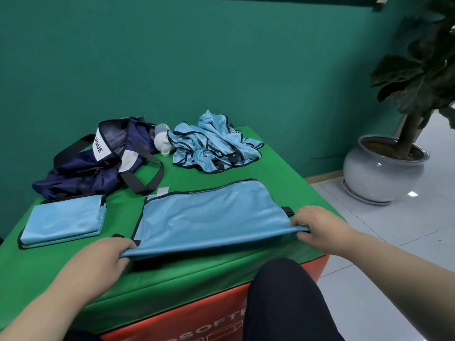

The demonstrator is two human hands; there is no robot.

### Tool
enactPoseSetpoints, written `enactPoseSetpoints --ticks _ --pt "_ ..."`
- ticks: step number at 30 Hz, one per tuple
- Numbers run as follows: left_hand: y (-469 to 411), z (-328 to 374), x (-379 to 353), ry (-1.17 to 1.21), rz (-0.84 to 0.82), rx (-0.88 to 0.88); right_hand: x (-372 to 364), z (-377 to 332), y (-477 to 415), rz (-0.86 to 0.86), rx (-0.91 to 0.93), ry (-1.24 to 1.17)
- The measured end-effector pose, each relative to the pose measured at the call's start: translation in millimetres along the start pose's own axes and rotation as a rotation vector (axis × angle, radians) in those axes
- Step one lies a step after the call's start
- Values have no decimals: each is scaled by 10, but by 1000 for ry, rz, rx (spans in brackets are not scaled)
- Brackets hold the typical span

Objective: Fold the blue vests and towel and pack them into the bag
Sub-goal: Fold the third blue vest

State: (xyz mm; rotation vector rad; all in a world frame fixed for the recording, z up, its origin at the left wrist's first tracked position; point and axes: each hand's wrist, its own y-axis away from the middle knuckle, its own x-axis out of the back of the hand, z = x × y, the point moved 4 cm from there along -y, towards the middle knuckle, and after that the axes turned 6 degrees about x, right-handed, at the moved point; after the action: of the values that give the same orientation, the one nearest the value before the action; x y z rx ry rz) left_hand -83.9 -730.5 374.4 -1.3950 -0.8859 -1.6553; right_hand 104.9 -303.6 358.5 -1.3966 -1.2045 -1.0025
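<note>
We have one blue vest (211,217) spread flat in the middle of the frame on the green worktop (278,175), its far edge lying down and its near edge raised a little. Our left hand (98,257) has its fingers curled round the near left corner, and our right hand (320,227) pinches the near right corner. Holding both ends pulls the cloth taut, so we judge that the edge can be carried over in one straight fold without wrinkling.

At the left of the frame lies a folded stack (64,220) of the same blue cloth, squared up and set apart from the vest, probably to keep finished pieces from getting mixed in. Above it, in the upper left of the worktop, the dark bag (98,163) slumps with its mouth open and its straps loose, near enough for packing later. Right of the bag a heap of vests (211,143) waits, crumpled and unfolded. Between bag and heap sits a white and grey thing (162,141); we cannot tell what it is, nor which piece is the towel.

Nothing is in the bag that we can see, so we judge the folding about partway and the packing not yet begun.
</note>
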Motion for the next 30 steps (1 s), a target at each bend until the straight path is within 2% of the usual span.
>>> enactPoseSetpoints --ticks 3,6,12,18,23,30 --pt "33 -42 139 37 -44 -33 244 -15 12 -2 -155 -80" --pt "61 -56 314 3 -60 -77 486 -63 0 -15 -216 -134" --pt "152 -84 975 -99 49 -71 1222 -282 -71 94 -223 -229" --pt "407 -23 1816 96 228 -19 1998 -498 -112 187 -194 -167" --pt "574 27 2273 227 170 -11 2465 -713 -112 275 -147 -140" --pt "317 -6 2546 75 198 -79 2607 -659 -350 332 -211 -154"
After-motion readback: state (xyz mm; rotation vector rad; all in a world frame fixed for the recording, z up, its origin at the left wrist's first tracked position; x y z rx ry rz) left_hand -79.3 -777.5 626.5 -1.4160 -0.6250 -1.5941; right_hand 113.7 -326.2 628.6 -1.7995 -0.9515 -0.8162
